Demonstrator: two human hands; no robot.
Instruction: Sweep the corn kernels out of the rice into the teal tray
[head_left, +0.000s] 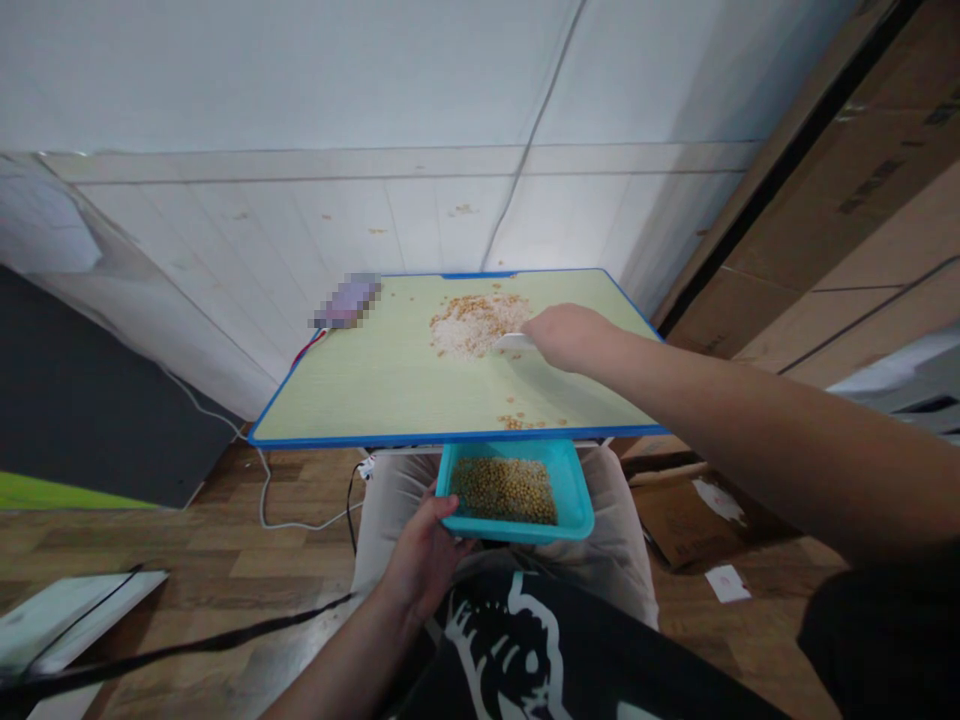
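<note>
My left hand (424,555) grips the near left corner of a teal tray (574,500) full of yellow-brown beans (504,490), held over my lap just under the front edge of the small green table (390,380). My right hand (566,335) reaches across the table, closed on a small white flat tool (512,342) whose tip touches the right side of a pile of white rice mixed with beans (472,322). A few loose beans (521,422) lie near the table's front edge above the tray.
A blurred purple object (346,302) sits at the table's far left corner with red and white cables (262,470) trailing to the wooden floor. Cardboard boxes (862,200) stand at the right, a white tiled wall behind, paper scraps (726,582) on the floor.
</note>
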